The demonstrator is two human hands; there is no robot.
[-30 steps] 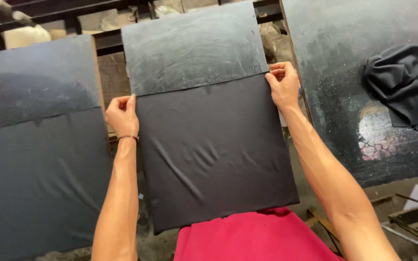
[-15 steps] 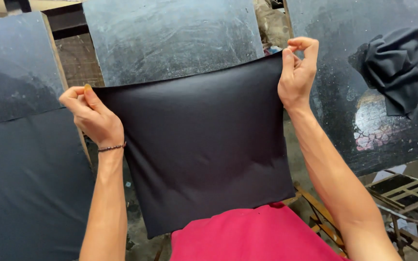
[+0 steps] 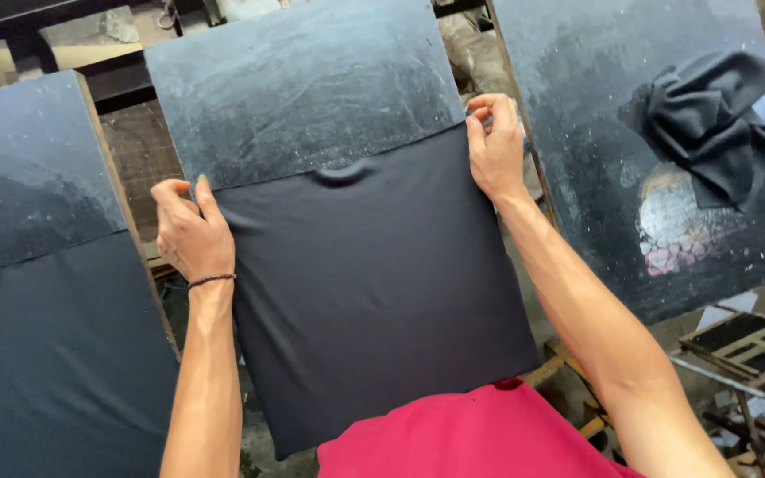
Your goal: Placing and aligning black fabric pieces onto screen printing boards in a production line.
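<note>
A square piece of black fabric lies stretched over the lower part of the middle dark board. My left hand pinches its upper left corner at the board's left edge. My right hand pinches the upper right corner at the board's right edge. The fabric's top edge runs across the board with a small fold near its middle. The fabric's lower part hangs down toward my red shirt.
A second board at the left carries dark fabric on its lower half. A third board at the right has a crumpled black cloth and a pale worn patch. A metal frame stands at lower right.
The fabric was lifted off the board and pulled taut in the air, and now lies flat against the board again, with both hands still on its upper corners.
</note>
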